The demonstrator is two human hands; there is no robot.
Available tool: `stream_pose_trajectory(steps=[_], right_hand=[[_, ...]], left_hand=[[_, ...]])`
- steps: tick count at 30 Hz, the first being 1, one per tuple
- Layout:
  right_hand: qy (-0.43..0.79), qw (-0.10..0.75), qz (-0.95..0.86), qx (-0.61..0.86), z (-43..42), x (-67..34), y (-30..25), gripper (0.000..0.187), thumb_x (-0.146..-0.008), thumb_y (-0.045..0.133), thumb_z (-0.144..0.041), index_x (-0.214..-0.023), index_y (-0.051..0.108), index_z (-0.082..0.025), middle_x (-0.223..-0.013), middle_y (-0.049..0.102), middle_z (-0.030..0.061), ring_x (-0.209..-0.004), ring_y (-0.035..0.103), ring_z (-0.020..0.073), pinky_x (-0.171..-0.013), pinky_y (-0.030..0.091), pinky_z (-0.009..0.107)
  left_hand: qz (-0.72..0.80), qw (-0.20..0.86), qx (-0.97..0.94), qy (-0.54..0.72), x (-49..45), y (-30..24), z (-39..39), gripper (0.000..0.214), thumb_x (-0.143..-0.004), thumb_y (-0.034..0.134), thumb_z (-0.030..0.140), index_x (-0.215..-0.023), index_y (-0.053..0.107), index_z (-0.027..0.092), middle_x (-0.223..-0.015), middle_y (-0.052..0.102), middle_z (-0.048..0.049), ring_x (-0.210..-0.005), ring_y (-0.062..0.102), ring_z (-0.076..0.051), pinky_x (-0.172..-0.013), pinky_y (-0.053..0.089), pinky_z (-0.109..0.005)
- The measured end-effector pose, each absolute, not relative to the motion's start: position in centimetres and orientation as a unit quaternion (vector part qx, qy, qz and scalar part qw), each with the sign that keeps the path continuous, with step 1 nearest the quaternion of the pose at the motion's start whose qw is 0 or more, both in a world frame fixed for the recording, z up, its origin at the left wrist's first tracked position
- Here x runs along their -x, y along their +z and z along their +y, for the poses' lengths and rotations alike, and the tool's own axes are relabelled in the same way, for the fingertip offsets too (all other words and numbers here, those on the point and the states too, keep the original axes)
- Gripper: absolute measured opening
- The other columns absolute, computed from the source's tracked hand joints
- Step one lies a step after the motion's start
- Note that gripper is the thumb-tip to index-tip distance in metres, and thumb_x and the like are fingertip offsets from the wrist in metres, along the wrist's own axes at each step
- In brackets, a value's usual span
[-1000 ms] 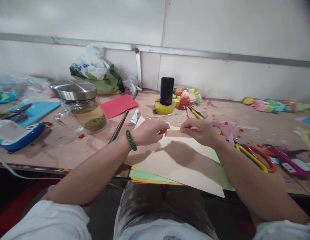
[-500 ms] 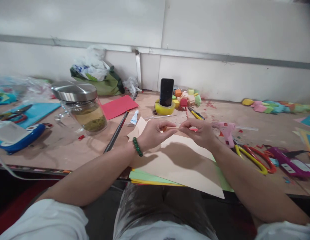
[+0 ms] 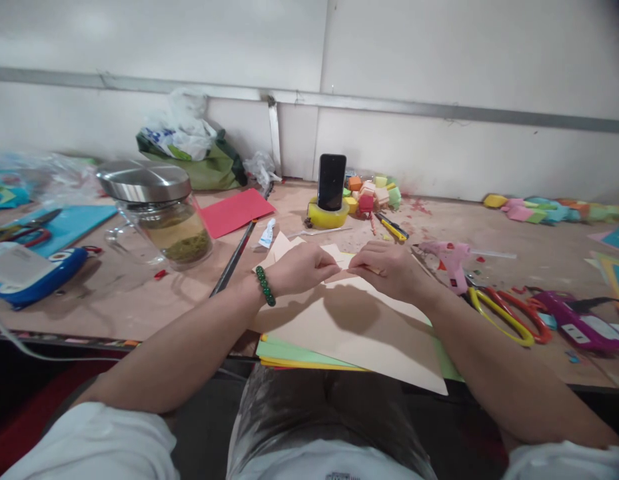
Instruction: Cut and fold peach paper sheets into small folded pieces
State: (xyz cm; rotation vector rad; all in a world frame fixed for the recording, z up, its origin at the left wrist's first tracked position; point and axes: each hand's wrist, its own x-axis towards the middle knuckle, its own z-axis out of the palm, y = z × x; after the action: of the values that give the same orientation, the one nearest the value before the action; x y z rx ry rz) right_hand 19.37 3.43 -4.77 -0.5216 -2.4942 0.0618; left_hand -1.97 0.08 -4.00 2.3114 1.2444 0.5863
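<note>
My left hand (image 3: 302,267), with a green bead bracelet on its wrist, and my right hand (image 3: 386,267) meet over a stack of coloured paper sheets (image 3: 349,333) at the table's front edge. Both are closed in a pinch on a small peach paper strip (image 3: 346,267) between them. The strip is mostly hidden by my fingers. The top sheet of the stack is peach, with green and yellow sheets under it.
A glass jar with a steel lid (image 3: 164,213) stands at the left. A phone (image 3: 332,181) leans in a yellow tape roll, with coloured paper cubes (image 3: 372,190) behind. A pink glue gun (image 3: 452,260) and orange scissors (image 3: 506,313) lie at the right. A red sheet (image 3: 234,210) lies beyond.
My hands have drawn closer together and dropped toward the paper stack. The strip, stretched wide a second ago, is now bunched between my fingertips.
</note>
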Motion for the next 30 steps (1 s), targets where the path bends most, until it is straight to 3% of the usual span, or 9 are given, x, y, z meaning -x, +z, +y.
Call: stream_pose_trajectory(steps=[9, 20, 27, 30], right_hand=[[0.058, 0.244, -0.953, 0.171, 3.4, -19.3, -5.0, 0.019, -0.092, 0.056, -0.020, -0.077, 0.068, -0.018, -0.069, 0.067, 0.0042, -0.064, 0.060, 0.0143, -0.058, 0.043, 0.025], [0.051, 0.237, -0.955, 0.173, 3.1, -19.1, -5.0, 0.022, -0.094, 0.053, -0.022, -0.078, 0.067, -0.019, -0.071, 0.069, 0.0045, -0.067, 0.060, 0.0149, -0.059, 0.043, 0.026], [0.013, 0.244, -0.952, 0.187, 3.1, -19.4, -4.5, 0.024, -0.096, 0.052, -0.022, -0.077, 0.067, -0.019, -0.070, 0.068, 0.0042, -0.067, 0.060, 0.0152, -0.060, 0.043, 0.026], [0.018, 0.257, -0.946, 0.199, 3.2, -19.6, -4.1, 0.023, -0.096, 0.052, -0.022, -0.077, 0.066, -0.019, -0.072, 0.069, 0.0046, -0.069, 0.062, 0.0159, -0.063, 0.045, 0.028]], left_hand=[[0.438, 0.265, -0.844, 0.159, 2.1, -4.2, 0.4, 0.022, -0.079, 0.054, 0.017, -0.075, 0.076, 0.014, -0.060, 0.068, -0.0010, -0.055, 0.052, -0.010, -0.054, 0.034, -0.020], [0.483, 0.090, -0.864, 0.109, 1.0, -3.8, -1.0, 0.021, -0.081, 0.057, 0.021, -0.072, 0.076, 0.020, -0.070, 0.072, -0.0036, -0.059, 0.056, -0.015, -0.055, 0.031, -0.026], [0.522, 0.010, -0.851, 0.063, 0.7, -3.1, -1.3, 0.031, -0.091, 0.054, 0.034, -0.075, 0.073, 0.016, -0.074, 0.072, -0.0082, -0.066, 0.061, -0.020, -0.055, 0.033, -0.028], [0.518, -0.010, -0.853, 0.065, 0.5, -2.9, -1.4, 0.030, -0.093, 0.052, 0.031, -0.076, 0.071, 0.015, -0.076, 0.072, -0.0089, -0.068, 0.062, -0.020, -0.056, 0.036, -0.029]])
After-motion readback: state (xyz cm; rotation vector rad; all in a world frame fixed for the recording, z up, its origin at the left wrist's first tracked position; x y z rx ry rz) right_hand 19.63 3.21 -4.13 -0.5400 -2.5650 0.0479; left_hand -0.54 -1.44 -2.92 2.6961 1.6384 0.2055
